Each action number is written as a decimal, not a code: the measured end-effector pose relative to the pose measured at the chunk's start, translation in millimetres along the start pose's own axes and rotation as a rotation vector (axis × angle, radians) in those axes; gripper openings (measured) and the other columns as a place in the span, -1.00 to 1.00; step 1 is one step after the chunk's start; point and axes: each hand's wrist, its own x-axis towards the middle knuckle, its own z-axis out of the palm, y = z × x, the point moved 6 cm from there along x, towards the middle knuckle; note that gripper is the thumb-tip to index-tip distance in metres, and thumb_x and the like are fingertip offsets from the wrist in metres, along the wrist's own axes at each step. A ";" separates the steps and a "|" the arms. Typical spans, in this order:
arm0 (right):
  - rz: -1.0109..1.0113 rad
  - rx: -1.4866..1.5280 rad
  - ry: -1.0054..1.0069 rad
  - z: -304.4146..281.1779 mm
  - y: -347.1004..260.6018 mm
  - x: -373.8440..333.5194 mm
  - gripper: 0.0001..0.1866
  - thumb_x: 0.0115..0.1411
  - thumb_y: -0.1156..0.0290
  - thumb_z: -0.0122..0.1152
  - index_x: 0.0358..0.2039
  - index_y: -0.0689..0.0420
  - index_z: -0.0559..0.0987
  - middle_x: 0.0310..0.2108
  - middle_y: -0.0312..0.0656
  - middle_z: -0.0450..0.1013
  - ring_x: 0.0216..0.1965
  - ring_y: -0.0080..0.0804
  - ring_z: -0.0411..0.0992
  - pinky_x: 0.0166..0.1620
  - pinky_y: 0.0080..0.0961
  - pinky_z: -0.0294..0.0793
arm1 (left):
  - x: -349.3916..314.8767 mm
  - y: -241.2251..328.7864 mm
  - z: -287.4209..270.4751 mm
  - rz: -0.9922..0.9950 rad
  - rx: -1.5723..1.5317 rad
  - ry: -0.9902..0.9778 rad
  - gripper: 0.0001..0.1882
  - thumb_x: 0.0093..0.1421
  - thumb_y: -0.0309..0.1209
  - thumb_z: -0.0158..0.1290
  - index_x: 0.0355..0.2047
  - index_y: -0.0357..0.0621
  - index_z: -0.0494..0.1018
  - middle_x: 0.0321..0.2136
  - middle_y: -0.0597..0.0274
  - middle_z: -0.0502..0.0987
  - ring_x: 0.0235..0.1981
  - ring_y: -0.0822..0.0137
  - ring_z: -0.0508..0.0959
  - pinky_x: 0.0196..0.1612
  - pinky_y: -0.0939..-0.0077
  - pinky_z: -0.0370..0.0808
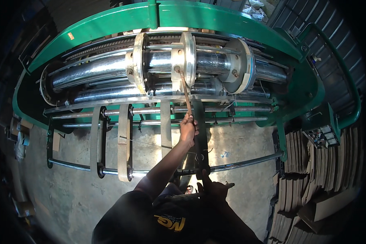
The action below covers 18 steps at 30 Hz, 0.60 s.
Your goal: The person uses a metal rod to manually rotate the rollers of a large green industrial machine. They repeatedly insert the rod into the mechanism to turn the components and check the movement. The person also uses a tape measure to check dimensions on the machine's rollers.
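My left hand (188,129) is closed around the lower end of a long, thin, brownish wrench (186,92). The wrench's upper end meets a bolt (177,70) on the collar of a metal ring (188,55), which sits around a shiny roller shaft (160,61). Nearer to me, my right hand (215,192) is in shadow by the lower end of a dark belt arm (201,142). Its fingers look curled, and a short stub sticks out to its right; what it grips is too dark to make out.
A green machine frame (97,30) surrounds the rollers. Woven belts (123,138) run down to a low front bar (248,162). Another ring (140,63) and a disc (244,67) flank the middle one. Stacked cardboard (297,195) stands at the right on the concrete floor (75,195).
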 end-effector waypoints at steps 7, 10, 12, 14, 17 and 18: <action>-0.120 0.001 0.127 -11.7 -5.7 13.9 -0.12 0.08 0.28 0.40 0.40 -0.04 0.23 -0.80 -0.26 0.30 -0.78 -0.34 0.35 -0.65 -0.36 0.28 | 5.3 -2.5 -6.2 0.000 -0.050 0.041 -0.83 0.48 -0.34 -0.23 -0.01 0.16 0.32 -0.57 0.47 0.30 -0.66 0.61 0.22 -0.69 0.71 0.11; -0.064 -0.040 0.074 -9.6 0.3 8.1 -0.11 0.06 0.26 0.41 0.40 -0.01 0.24 -0.80 -0.26 0.29 -0.79 -0.34 0.34 -0.64 -0.37 0.28 | 7.8 -11.0 -1.8 -0.015 -0.067 0.041 -0.81 0.48 -0.36 -0.24 0.02 0.15 0.31 -0.57 0.46 0.30 -0.66 0.60 0.23 -0.69 0.71 0.11; -0.015 -0.053 0.043 0.4 7.2 4.0 -0.11 0.06 0.26 0.41 0.40 -0.01 0.24 -0.80 -0.26 0.29 -0.79 -0.35 0.34 -0.64 -0.37 0.27 | 7.5 -12.2 -1.4 -0.021 -0.076 0.055 -0.81 0.48 -0.36 -0.24 0.01 0.14 0.31 -0.57 0.46 0.30 -0.66 0.60 0.23 -0.69 0.71 0.10; 0.009 -0.053 0.025 -0.5 4.8 4.5 -0.12 0.08 0.23 0.40 0.40 -0.01 0.23 -0.80 -0.26 0.29 -0.79 -0.36 0.34 -0.64 -0.38 0.28 | 5.9 -10.7 -0.6 -0.026 -0.072 0.072 -0.84 0.48 -0.36 -0.24 -0.02 0.14 0.31 -0.57 0.45 0.30 -0.66 0.60 0.23 -0.70 0.71 0.10; 0.003 -0.092 -0.015 -9.8 -1.7 11.4 -0.14 0.09 0.18 0.39 0.39 -0.01 0.24 -0.80 -0.26 0.30 -0.79 -0.37 0.34 -0.64 -0.38 0.29 | 2.9 -7.2 1.5 -0.036 -0.103 0.050 -0.88 0.47 -0.37 -0.24 -0.10 0.13 0.30 -0.57 0.45 0.30 -0.68 0.60 0.22 -0.71 0.71 0.09; -0.008 -0.115 -0.030 -13.3 -4.0 14.8 -0.14 0.10 0.17 0.38 0.39 -0.01 0.25 -0.80 -0.26 0.30 -0.79 -0.36 0.34 -0.65 -0.38 0.29 | 4.7 -5.8 1.0 -0.040 -0.122 0.040 -0.89 0.47 -0.37 -0.23 -0.12 0.13 0.30 -0.57 0.45 0.30 -0.68 0.61 0.22 -0.71 0.70 0.09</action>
